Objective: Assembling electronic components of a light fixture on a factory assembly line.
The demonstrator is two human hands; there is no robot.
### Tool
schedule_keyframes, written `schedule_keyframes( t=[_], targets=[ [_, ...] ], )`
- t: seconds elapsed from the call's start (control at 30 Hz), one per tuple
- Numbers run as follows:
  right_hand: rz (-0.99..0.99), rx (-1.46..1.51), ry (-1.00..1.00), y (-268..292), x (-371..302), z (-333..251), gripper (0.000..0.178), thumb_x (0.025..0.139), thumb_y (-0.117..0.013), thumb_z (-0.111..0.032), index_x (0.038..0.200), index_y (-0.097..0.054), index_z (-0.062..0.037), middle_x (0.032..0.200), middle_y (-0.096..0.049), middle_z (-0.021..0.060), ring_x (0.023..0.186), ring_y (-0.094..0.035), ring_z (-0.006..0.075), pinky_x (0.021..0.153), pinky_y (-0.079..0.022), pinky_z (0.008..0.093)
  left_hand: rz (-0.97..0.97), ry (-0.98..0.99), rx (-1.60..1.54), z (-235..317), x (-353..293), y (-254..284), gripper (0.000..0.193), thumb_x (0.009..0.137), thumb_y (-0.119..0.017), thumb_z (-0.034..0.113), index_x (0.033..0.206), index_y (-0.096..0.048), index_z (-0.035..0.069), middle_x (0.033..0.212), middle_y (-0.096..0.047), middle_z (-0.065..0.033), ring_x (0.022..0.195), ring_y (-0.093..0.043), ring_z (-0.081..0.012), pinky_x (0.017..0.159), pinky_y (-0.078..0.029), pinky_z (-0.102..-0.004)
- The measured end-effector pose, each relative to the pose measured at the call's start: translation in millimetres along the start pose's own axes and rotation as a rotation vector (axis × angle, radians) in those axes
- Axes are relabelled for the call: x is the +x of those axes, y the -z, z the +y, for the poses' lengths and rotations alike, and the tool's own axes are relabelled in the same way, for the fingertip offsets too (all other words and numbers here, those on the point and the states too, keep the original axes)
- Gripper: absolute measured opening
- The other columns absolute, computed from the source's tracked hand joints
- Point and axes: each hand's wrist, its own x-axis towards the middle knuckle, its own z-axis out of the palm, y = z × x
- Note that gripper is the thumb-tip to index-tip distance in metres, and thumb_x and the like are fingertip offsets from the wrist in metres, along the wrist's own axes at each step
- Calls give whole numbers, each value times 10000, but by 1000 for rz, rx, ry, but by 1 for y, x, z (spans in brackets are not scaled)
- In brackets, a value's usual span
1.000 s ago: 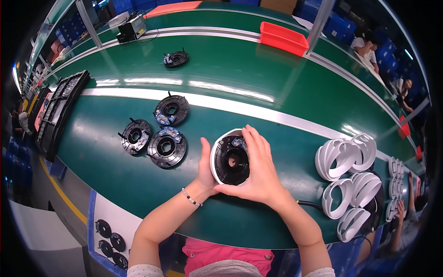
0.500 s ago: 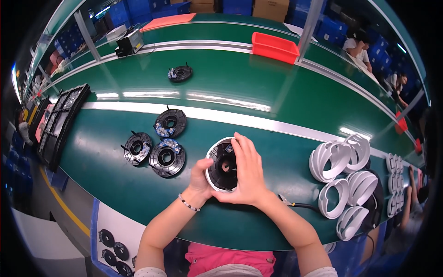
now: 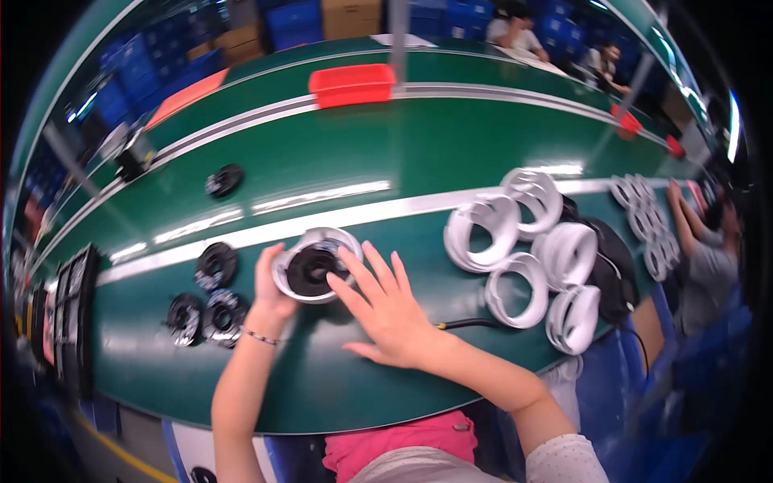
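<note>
My left hand (image 3: 274,288) grips the left side of a round white plastic housing (image 3: 351,241) above the green bench. Inside the housing sits a black round part (image 3: 307,272) with a hole at its middle. Over the housing's right side my right hand (image 3: 393,315) is open, its fingers spread; whether a fingertip touches the rim I cannot tell. Left of my hands lie three loose black discs with small circuit boards, one of them a black disc (image 3: 217,266) at the back of the group.
White ring housings (image 3: 515,291) stand in a cluster at the right, beside a black bag-like object (image 3: 608,270). A dark cable tool (image 3: 469,324) lies under my right forearm. Another black disc (image 3: 225,180) rests on the far belt. A red bin (image 3: 352,85) stands beyond; co-workers sit at the right.
My view has turned to the right. My right hand has loosened from the housing and spread its fingers, while my left hand keeps hold. The housing is now tilted differently.
</note>
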Motion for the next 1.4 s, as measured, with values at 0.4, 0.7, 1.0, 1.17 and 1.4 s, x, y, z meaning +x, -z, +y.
schedule_keyframes(
  t=[0.4, 0.7, 1.0, 1.17, 1.4],
  targets=[
    [326, -231, -624, 40, -169, 47, 327, 648, -646, -76, 942, -533, 13, 1002, -539, 163, 958, -481, 332, 856, -364, 395, 338, -495, -85, 50, 215, 41, 366, 801, -452, 311, 980, -496, -5, 934, -550, -128, 852, -546, -236, 754, -451, -376],
    [358, -212, -750, 24, -167, 61, 63, 675, -602, -49, 728, -570, -36, 697, -585, 78, 679, -543, 249, 859, -320, 423, 851, -825, 925, 95, 202, 26, 266, 725, -605, 266, 820, -628, 18, 800, -632, -123, 774, -596, -238, 720, -449, -333],
    [814, -407, -715, 37, -136, 7, 89, 717, -560, 54, 806, -567, 54, 784, -581, 169, 747, -572, 299, 715, -465, 361, 1077, -533, 1797, 188, 196, 92, 509, 741, -507, 136, 1226, -357, 100, 1341, -248, -125, 1253, -190, -320, 910, -312, -534],
    [609, -168, -418, 31, -64, -6, 105, 687, -605, 42, 781, -574, 5, 761, -591, 144, 698, -582, 297, 683, -475, 375, 943, -280, 1971, 205, 200, 83, 650, 703, -509, 66, 1300, -269, 159, 1363, -236, -85, 1280, -107, -337, 941, -85, -649],
    [-32, -25, -209, -39, -16, 12, 45, 640, -573, -24, 665, -538, -11, 655, -552, 106, 591, -556, 254, 657, -445, 333, 773, -164, 2079, 199, 203, 69, 575, 708, -606, 251, 1231, -390, 152, 1215, -456, -105, 1128, -421, -285, 938, -99, -655]
  ],
)
